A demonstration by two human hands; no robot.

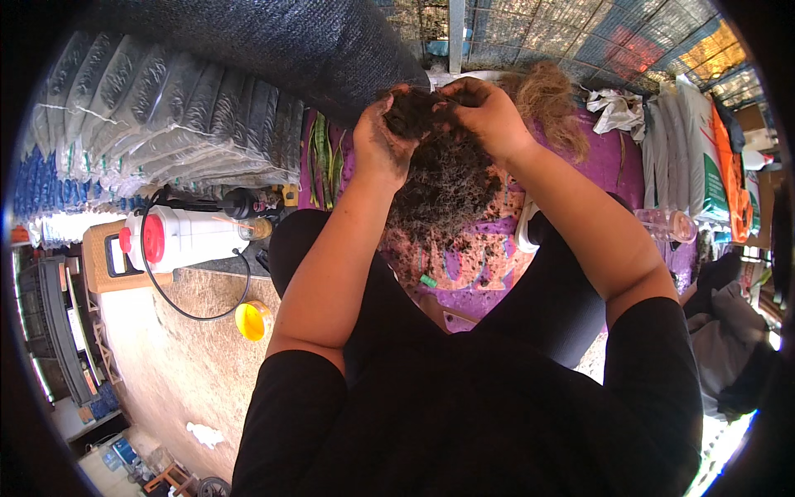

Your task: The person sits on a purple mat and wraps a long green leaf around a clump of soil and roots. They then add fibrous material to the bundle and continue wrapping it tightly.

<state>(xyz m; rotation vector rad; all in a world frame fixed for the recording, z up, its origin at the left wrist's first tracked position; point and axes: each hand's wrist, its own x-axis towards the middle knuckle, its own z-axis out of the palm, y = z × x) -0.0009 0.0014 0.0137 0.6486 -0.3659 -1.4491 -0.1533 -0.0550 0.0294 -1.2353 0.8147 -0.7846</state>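
Observation:
Between both hands is a dark clump of soil and fibrous roots, held up over the ground sheet. My left hand, smeared with soil, cups the clump from its left side. The fingers of my right hand pinch its right edge. Below them lies a larger mass of dark soil matted with pale roots. It rests on a purple and orange printed sheet strewn with soil crumbs. Long green striped leaves lie to the left, and a heap of brown coir-like fibre sits to the right.
A big roll of black mesh slants across the upper left, beside stacked plastic-wrapped packs. A white tank with red caps and a yellow cup are at left. Bags and a clear plastic cup stand at right.

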